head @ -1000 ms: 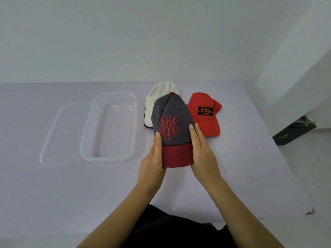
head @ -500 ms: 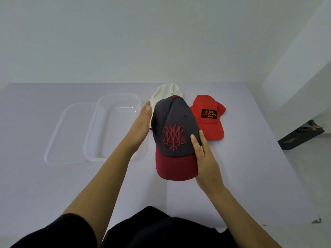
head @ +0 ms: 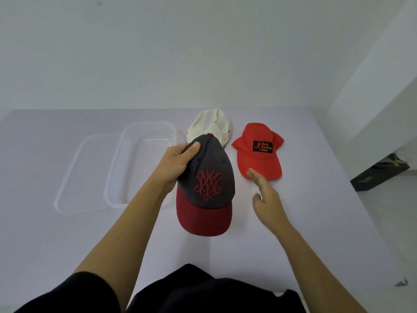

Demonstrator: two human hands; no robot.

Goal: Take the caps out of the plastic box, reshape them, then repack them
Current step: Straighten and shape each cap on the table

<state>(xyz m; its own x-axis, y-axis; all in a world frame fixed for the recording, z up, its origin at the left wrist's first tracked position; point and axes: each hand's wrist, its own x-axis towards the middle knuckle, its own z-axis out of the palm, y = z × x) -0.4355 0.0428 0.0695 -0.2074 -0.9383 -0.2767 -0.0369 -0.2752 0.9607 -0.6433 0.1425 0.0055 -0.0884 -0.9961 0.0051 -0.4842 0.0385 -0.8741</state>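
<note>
The near part of the white cap [head: 211,124] is hidden behind the grey cap [head: 209,170], and the near right corner of the clear box [head: 149,124] is covered by the left forearm. The left hand's [head: 178,162] fingers are concealed by the grey cap's crown, which is gripped with the thumb on top, left of the red cap [head: 257,163]. Whether the grey cap's brim touches the tabletop [head: 67,240] cannot be told. The right hand [head: 267,197] is held open, fingers straight, near the red cap's brim. Half a second earlier the grey cap was held by the right hand, and the left was open.
</note>
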